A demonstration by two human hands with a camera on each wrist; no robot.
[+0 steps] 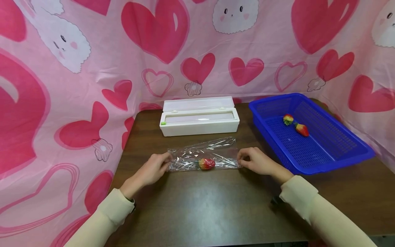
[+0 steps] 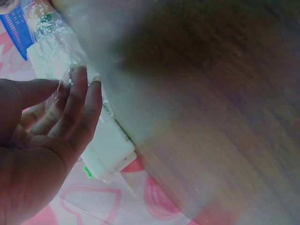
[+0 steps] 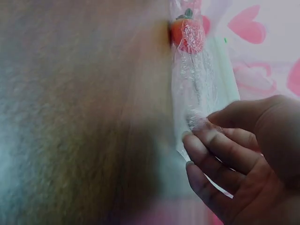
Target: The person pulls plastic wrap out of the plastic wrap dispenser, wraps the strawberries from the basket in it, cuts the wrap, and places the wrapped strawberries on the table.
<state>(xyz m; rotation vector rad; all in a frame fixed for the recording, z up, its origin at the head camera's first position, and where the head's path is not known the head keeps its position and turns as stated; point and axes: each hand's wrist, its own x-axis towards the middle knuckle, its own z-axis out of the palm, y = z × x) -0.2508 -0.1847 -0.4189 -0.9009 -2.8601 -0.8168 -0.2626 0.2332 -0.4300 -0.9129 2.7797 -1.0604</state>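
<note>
Strawberry, red and yellow with a green leafy cap (image 1: 206,164), lies on its side at the near edge of a crinkled, clear plastic film strip (image 1: 188,158), leaf end toward the left hand (image 1: 153,168); film appears to cover at least part of it. Both hands grasp: left pinches the left end of the strip, right hand (image 1: 257,161) pinches the right end, fruit roughly midway. Step looks like folding or rolling film around it. Advice: match tension both sides, ends level, or the fruit probably skews. Let the brown wooden tabletop (image 1: 200,206) take the weight. Smooth creases beside the fruit before tightening; pull gently, film looks thin and could tear or cling to itself. White rectangular film dispenser (image 1: 199,128) sits just beyond; don't snag the loose far edge on it.
</note>
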